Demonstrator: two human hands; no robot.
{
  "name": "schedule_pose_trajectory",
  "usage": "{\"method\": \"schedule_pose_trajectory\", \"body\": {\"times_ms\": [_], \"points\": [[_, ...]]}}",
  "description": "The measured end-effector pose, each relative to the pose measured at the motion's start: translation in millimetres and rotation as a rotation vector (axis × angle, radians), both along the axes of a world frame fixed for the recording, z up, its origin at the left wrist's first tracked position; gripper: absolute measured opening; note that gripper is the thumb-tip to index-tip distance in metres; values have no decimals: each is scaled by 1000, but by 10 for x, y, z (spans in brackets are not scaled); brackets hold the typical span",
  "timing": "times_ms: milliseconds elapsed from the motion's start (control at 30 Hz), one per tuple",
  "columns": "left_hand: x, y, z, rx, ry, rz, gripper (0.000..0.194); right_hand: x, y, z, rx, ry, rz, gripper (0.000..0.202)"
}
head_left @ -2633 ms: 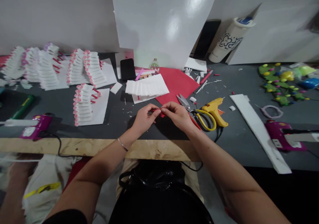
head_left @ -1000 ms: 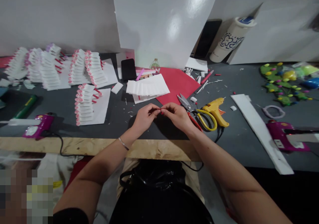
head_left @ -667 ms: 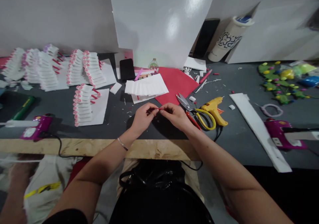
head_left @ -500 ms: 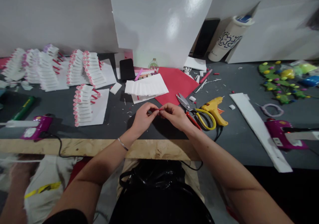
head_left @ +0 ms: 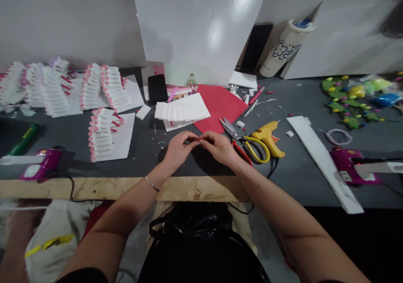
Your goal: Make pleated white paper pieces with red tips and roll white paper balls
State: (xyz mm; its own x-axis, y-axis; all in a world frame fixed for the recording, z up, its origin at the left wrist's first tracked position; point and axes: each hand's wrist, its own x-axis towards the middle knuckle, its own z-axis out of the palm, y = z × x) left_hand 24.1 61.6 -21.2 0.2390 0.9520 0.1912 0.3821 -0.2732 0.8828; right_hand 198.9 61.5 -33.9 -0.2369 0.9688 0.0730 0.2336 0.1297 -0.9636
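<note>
My left hand (head_left: pixel 177 150) and my right hand (head_left: pixel 219 148) meet fingertip to fingertip above the dark table (head_left: pixel 147 148), just in front of a red sheet (head_left: pixel 225 102). Both are closed in a pinch on one small red piece (head_left: pixel 198 140); the fingers cover most of it, so its kind cannot be made out. Behind my left hand lies a fanned row of white folded strips (head_left: pixel 176 111) on a white card. To the right of my right hand are scissors (head_left: pixel 256 148) with yellow handles, a red handle (head_left: pixel 242 152) and a yellow glue gun (head_left: pixel 267 137).
Rows of white pieces with pink ends (head_left: pixel 102 134) lie on cards at left. Purple power sockets (head_left: pixel 42 164) sit at both sides. A long white foam strip (head_left: pixel 324 163), a white bottle (head_left: pixel 285 50) and a black phone (head_left: pixel 158 87) are around. Scraps litter the tabletop.
The view has shifted slightly, so the table things appear a little further left. My hands stay together at the small red piece, with the fingers slightly changed in position.
</note>
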Motion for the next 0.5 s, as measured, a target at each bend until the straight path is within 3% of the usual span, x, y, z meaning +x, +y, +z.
{"method": "schedule_pose_trajectory", "body": {"times_ms": [300,500], "points": [[-26,-12,-65,276,364,-51,26,-7,-19,5,32,-63,-11,12],[-15,-14,-88,297,377,-28,26,-11,-34,17,6,-102,-53,10]]}}
